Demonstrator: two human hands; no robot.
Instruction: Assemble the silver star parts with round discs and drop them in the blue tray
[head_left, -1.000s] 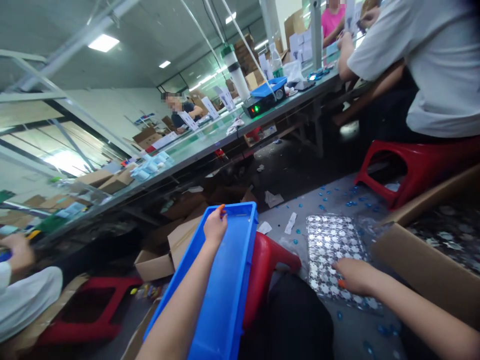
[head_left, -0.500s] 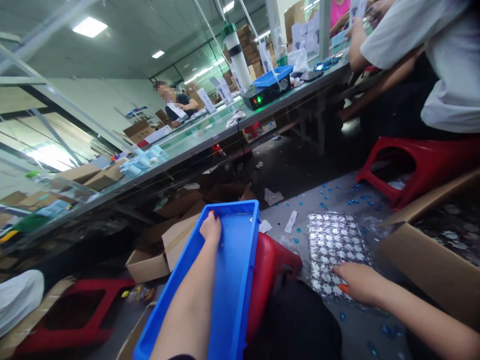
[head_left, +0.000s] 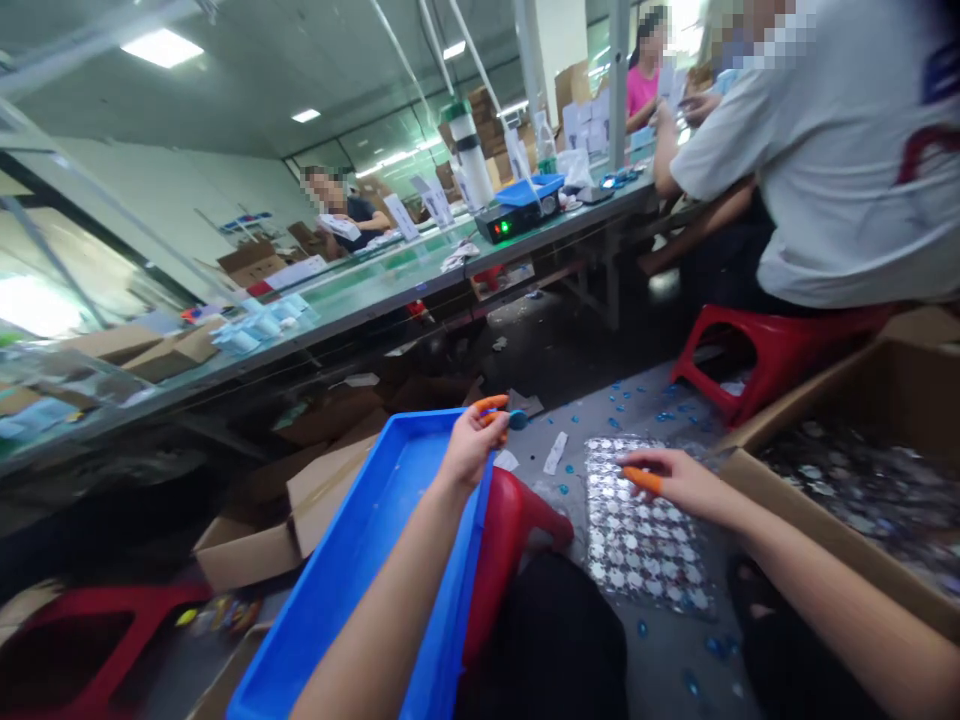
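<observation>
**Left hand:** the left hand point(head_left: 471, 447) pinches a small blue disc point(head_left: 517, 420) between thumb and forefinger, with orange finger cots point(head_left: 491, 403) on its fingertips.

**Blue disc:** held in the air just past the corner of a blue plastic tray point(head_left: 360, 530), over the grey floor point(head_left: 652, 670).

**Tray:** tilted, with the left forearm across its near rim and a red plastic stool point(head_left: 506, 540) right beside it.

**Right hand:** the right hand point(head_left: 675, 480) has its fingers loosely extended and holds nothing. One orange-capped fingertip point(head_left: 643, 481) is at the top of a flat clear pack of silver-white pieces point(head_left: 641, 530); whether it touches, I cannot tell.

**Floor:** small blue discs lie scattered around the pack and near the tray.

**Box:** an open cardboard box point(head_left: 840, 510) to the right of the pack holds many loose silvery pieces.

**Nearby:** a co-worker in a white shirt point(head_left: 840, 170) sits on a red stool point(head_left: 772, 350) at a long table point(head_left: 555, 232). Another person point(head_left: 337, 205) sits farther along it.
</observation>
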